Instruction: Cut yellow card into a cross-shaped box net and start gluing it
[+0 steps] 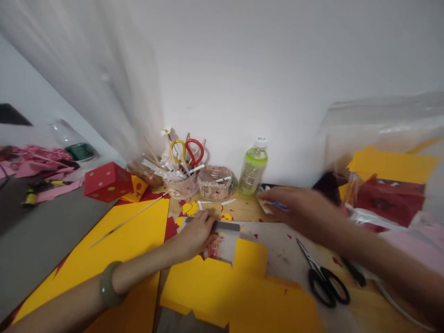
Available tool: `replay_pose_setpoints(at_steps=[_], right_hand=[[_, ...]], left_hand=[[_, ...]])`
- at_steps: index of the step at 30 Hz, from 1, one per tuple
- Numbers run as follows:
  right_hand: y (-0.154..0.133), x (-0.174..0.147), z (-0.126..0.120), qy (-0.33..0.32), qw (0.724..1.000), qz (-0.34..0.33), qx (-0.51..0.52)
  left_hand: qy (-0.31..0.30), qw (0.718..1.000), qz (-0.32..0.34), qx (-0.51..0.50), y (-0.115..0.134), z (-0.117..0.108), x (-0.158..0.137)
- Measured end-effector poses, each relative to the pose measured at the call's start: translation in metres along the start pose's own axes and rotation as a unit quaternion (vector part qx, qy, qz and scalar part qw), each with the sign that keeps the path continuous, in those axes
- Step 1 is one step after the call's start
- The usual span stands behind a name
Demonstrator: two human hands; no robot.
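My left hand [197, 233], with a green bangle [111, 284] on its wrist, has its fingers curled over a flat grey bar [227, 226]. Under and in front of it lies a whitish work sheet [277, 247] strewn with red scraps. My right hand [294, 203] is smeared by motion near the green bottle. At its fingertips shows a small pale piece [265, 204] with a blue part; I cannot make out its kind. Cut yellow paper [215, 286] spreads across the front. Black-handled scissors [322, 280] lie open below my right forearm.
A green drink bottle [254, 169] stands by the wall beside a small basket [215, 184] and a holder [182, 185] with scissors and sticks. A red dotted box [108, 181] sits left. Large yellow sheets [114, 249] carry a thin stick. Plastic-wrapped papers [391, 203] are right.
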State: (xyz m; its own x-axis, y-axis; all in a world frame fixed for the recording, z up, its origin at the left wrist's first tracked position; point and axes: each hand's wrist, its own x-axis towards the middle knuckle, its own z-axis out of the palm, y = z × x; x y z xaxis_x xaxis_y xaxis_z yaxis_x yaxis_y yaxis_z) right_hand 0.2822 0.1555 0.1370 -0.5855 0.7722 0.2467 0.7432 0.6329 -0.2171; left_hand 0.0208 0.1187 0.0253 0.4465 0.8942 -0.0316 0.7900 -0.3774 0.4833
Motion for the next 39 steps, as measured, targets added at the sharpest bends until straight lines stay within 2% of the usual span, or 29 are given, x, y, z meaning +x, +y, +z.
replay_pose_setpoints(at_steps=[3, 5, 7, 10, 15, 22, 27, 30, 34, 37, 39], right_hand=[[-0.014, 0.018, 0.062, -0.083, 0.995, -0.009, 0.048], [-0.015, 0.031, 0.093, -0.125, 0.989, -0.013, 0.074], [-0.012, 0.040, 0.113, -0.167, 0.981, -0.025, 0.094], [-0.007, 0.045, 0.124, -0.215, 0.969, -0.049, 0.112], [-0.003, 0.047, 0.129, -0.240, 0.961, -0.055, 0.124], [0.007, 0.046, 0.140, -0.245, 0.955, 0.021, 0.165], [0.017, 0.042, 0.130, -0.167, 0.953, 0.118, 0.222], [0.019, 0.039, 0.116, -0.142, 0.938, 0.160, 0.273], [0.019, 0.032, 0.100, -0.129, 0.913, 0.207, 0.328], [0.018, 0.027, 0.092, -0.091, 0.902, 0.238, 0.347], [0.015, 0.022, 0.082, -0.057, 0.900, 0.246, 0.355]], left_hand=[[0.001, 1.000, 0.003, -0.017, 0.002, 0.010, -0.011], [0.000, 0.999, 0.004, -0.033, 0.004, 0.014, -0.016], [0.002, 0.999, 0.000, -0.045, 0.006, 0.016, -0.018], [0.001, 0.998, -0.006, -0.056, 0.008, 0.015, -0.017], [-0.009, 0.998, -0.024, -0.058, 0.010, 0.009, -0.011], [-0.021, 0.996, -0.066, -0.055, 0.015, 0.005, -0.006], [-0.040, 0.994, -0.085, -0.061, 0.022, -0.001, 0.000], [-0.061, 0.992, -0.087, -0.070, 0.024, -0.004, 0.007], [-0.129, 0.983, -0.092, -0.098, 0.019, -0.002, 0.023], [-0.185, 0.971, -0.110, -0.108, 0.012, 0.000, 0.040], [-0.198, 0.968, -0.112, -0.102, 0.008, 0.000, 0.053]])
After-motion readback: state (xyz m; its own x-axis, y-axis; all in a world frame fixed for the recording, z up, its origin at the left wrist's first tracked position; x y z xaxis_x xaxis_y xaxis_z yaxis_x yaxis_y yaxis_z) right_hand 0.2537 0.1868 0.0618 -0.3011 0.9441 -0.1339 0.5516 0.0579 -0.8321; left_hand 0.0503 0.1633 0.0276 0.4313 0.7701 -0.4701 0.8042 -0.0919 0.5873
